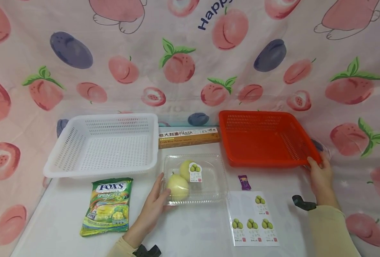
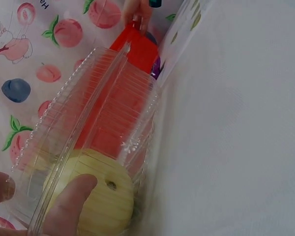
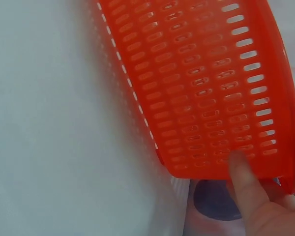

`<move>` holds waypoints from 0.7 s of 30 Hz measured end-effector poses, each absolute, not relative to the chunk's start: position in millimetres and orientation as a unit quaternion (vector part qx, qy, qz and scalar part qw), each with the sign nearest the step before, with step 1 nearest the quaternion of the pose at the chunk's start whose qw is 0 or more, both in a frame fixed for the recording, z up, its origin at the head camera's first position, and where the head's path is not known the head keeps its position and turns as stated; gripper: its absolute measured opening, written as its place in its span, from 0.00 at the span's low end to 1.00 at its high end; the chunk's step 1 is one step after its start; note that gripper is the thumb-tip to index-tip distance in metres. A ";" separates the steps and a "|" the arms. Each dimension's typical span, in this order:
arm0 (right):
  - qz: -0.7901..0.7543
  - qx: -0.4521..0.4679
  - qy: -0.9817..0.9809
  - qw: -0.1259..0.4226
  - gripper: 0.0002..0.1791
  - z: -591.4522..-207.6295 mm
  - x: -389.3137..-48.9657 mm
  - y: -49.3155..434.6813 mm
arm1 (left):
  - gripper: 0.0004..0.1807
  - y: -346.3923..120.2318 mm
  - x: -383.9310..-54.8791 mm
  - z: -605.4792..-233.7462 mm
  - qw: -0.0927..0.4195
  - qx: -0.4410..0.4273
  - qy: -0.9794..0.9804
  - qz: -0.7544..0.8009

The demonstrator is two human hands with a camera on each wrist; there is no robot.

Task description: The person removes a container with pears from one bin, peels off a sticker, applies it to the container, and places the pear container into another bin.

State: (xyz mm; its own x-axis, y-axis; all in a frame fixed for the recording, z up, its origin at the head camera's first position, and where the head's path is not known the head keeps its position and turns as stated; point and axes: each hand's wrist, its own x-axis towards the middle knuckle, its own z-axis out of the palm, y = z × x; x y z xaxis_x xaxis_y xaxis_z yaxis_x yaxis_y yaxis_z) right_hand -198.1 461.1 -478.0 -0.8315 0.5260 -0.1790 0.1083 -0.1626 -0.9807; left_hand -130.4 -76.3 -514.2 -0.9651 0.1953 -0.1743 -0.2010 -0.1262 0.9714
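Observation:
A clear plastic clamshell box (image 1: pixel 209 192) lies near the middle of the table with pale yellow pears (image 1: pixel 178 187) inside. Its lid bears a white sticker (image 1: pixel 195 175) printed with green fruit. My left hand (image 1: pixel 152 208) grips the box's left end; in the left wrist view the thumb (image 2: pixel 71 206) lies over the near side, fingertips beyond the top. Over on the right, my right hand (image 1: pixel 321 178) holds the near right corner of a red plastic basket (image 1: pixel 260 160). In the right wrist view, a finger or thumb lies against its slotted wall (image 3: pixel 201 98).
A white basket (image 1: pixel 100 171) stands back left, and a pasta box (image 1: pixel 190 137) lies between the baskets. The green FOX'S candy bag (image 1: pixel 108 207) is front left. A small purple-wrapped candy (image 1: pixel 244 182) lies above a sticker sheet (image 1: pixel 251 235). Fruit-printed cloth (image 1: pixel 183 96) hangs behind.

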 end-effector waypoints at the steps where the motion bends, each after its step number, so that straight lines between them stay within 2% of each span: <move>1: 0.736 -0.244 -0.615 0.144 0.43 -478.1 -198.0 461.5 | 0.36 -75.9 -130.4 -513.8 0.130 -0.004 0.648 0.751; 9: 0.790 -0.225 -0.555 0.134 0.48 -480.1 -195.9 465.5 | 0.34 -71.6 -131.4 -511.2 0.102 -0.024 0.670 0.735; 21: 0.811 -0.214 -0.529 0.127 0.50 -478.5 -191.7 464.0 | 0.35 -70.3 -124.0 -494.9 0.102 -0.031 0.651 0.752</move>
